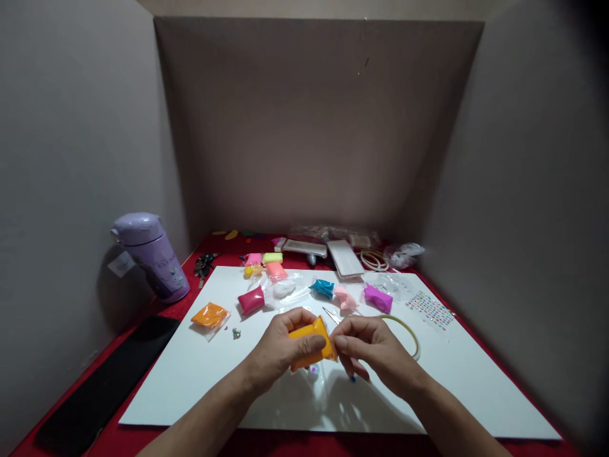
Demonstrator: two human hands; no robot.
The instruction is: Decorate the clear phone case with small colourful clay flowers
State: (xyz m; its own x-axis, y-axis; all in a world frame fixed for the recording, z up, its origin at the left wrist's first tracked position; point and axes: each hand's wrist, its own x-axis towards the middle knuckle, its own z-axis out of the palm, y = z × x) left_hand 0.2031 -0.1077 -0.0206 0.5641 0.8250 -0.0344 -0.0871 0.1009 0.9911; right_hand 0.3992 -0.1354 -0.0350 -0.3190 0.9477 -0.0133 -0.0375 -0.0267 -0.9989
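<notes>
In the middle of the head view, my left hand (pixel 280 346) grips a clear packet of yellow-orange clay (pixel 309 333), thumb across its front. My right hand (pixel 375 346) pinches the packet's right end between thumb and fingertips. Beyond the packet, the pointed metal tip of a tool (pixel 330 315) shows; my right hand hides the rest. A small round piece with a pink dot (pixel 314 369) lies just below the packet. Behind my right hand sits a yellow-edged ring (pixel 413 336). All this is over a white board (pixel 190 393).
Packets of orange (pixel 209 315), crimson (pixel 251 301), teal (pixel 323 288) and purple clay (pixel 379 298) lie around the board. A gem sticker sheet (pixel 432 309) is at right. A purple bottle (pixel 155 260) and a black phone-like slab (pixel 114 381) stand and lie at left. Grey walls enclose three sides.
</notes>
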